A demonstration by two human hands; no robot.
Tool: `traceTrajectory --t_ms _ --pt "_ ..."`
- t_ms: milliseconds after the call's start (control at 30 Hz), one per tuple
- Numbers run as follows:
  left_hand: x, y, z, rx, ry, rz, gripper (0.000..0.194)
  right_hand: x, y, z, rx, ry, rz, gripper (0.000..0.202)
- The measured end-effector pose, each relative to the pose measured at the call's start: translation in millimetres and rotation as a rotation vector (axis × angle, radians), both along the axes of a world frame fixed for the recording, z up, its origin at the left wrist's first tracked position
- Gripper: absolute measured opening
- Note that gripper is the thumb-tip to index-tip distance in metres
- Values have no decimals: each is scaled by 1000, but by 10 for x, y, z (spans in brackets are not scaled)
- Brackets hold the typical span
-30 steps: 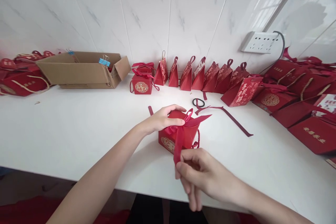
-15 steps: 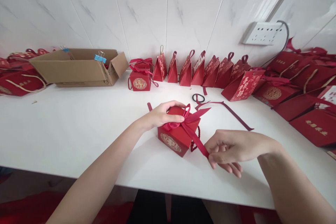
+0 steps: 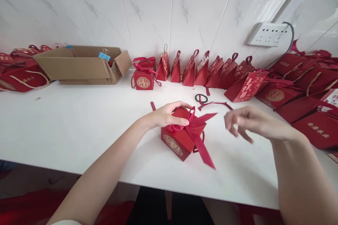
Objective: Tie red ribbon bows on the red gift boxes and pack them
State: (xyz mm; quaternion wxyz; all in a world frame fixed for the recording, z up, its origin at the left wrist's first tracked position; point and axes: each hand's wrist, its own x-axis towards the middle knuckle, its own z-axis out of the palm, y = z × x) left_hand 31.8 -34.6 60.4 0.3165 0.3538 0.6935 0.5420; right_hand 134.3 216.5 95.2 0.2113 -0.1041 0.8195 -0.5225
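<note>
A red gift box (image 3: 178, 140) with a gold round emblem stands on the white table (image 3: 105, 123), turned at an angle. My left hand (image 3: 171, 114) grips its top from the left, thumb lying on the bow. A crimson ribbon (image 3: 202, 144) is tied over the lid; one tail points right and the other hangs toward the table's front. Twisted cord handles show at the box's right side. My right hand (image 3: 244, 123) is in the air to the right of the box, fingers loosely bent and apart, slightly blurred, with nothing in it.
Behind stand a row of red triangular boxes (image 3: 188, 74), a bow-tied box (image 3: 144, 77) and a cardboard box (image 3: 84, 70) with blue binder clips. Dark red ribbon (image 3: 215, 103) and a black ring (image 3: 201, 98) lie farther back. Red boxes (image 3: 314, 126) are piled right. A power strip (image 3: 268, 34) hangs on the wall.
My right hand has let go of the ribbon tail and moved up and right. The tail now hangs free. My left hand stays on the box.
</note>
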Motion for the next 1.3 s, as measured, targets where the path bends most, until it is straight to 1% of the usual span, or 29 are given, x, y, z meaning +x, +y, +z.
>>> traceTrajectory --t_ms 33,67,100,133,167,200,233,267,333,367,400,433,467,500,533,633,733,867,1000,1100,1200,1300 --pt "-4 1 9 -2 7 -59 52 -16 -11 3 -52 138 -135 41" --pt "-10 5 18 -4 12 -121 53 -34 -50 -8 -90 239 -223 42" --pt "-19 11 27 -2 17 -179 54 -51 -114 -33 -113 290 -247 42" --pt "-28 17 39 8 24 -225 55 -67 -193 -68 -119 282 -207 42" --pt "-34 19 53 26 33 -246 56 -81 -277 -109 -121 242 -138 42" --pt "-33 15 71 50 44 -228 55 -92 -359 -153 -131 199 -84 41" --pt "-20 2 93 77 59 -163 51 -100 -429 -194 -140 163 -54 39" --pt "9 -23 119 102 81 -52 45 -104 -485 -231 -156 149 -51 37" --pt "128 -102 175 96 163 274 31 -104 -551 -283 -181 155 -88 38" --pt "217 -151 202 46 218 442 32 -101 -566 -299 -186 160 -104 38" --pt "320 -198 225 -38 273 578 38 -96 -572 -308 -190 157 -116 39" --pt "431 -240 243 -147 307 664 43 -91 -575 -313 -192 144 -122 39" --pt "544 -273 256 -256 316 698 47 -84 -576 -314 -193 126 -122 39" --pt "651 -295 264 -337 313 705 49 -78 -578 -313 -193 111 -121 40" --pt "747 -306 269 -390 311 704 49 -72 -581 -310 -191 102 -116 40" --pt "959 -296 275 -440 337 732 44 -55 -602 -293 -206 109 -96 42" --pt "1088 -279 266 -455 356 772 38 -39 -621 -265 -218 104 -78 43" --pt "1182 -288 194 -409 304 826 33 -12 -623 -229 -222 51 -19 41" --pt "1212 -308 111 -360 152 837 38 4 -627 -226 -243 7 -7 39" --pt "1240 -306 91 -315 69 857 40 4 -639 -240 -254 -19 1 40" --pt "1267 -296 62 -240 20 895 39 3 -653 -258 -289 -41 -13 42" --pt "1269 -296 -10 -137 -7 923 36 7 -665 -268 -339 -50 -4 44"
